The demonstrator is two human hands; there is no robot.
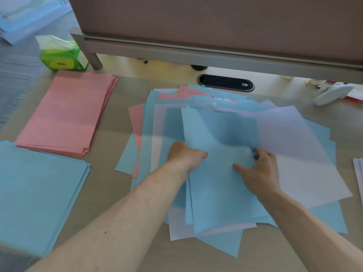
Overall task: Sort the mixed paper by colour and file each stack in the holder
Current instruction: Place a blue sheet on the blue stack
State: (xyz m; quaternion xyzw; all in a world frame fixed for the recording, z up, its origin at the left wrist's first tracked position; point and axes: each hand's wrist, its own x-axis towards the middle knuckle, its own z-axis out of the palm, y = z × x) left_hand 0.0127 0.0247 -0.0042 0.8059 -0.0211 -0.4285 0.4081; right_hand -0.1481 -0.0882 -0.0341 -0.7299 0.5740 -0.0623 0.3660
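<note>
A mixed pile (294,138) of blue, pink and white sheets lies spread in the middle of the desk. My left hand (183,157) grips the left edge of a blue sheet (218,189) on top of the pile, thumb over it and fingers beneath. My right hand (257,169) rests on the same blue sheet at its right side, fingers bent and thumb spread flat. A sorted pink stack (66,112) lies at the far left. A sorted blue stack (37,195) sits in front of it at the near left. No holder is in view.
A green tissue pack (62,55) stands behind the pink stack. A brown partition (216,26) runs along the back, with a black cable grommet (225,83) below it. A white and green object (332,94) lies at the far right. White sheets (358,173) show at the right edge.
</note>
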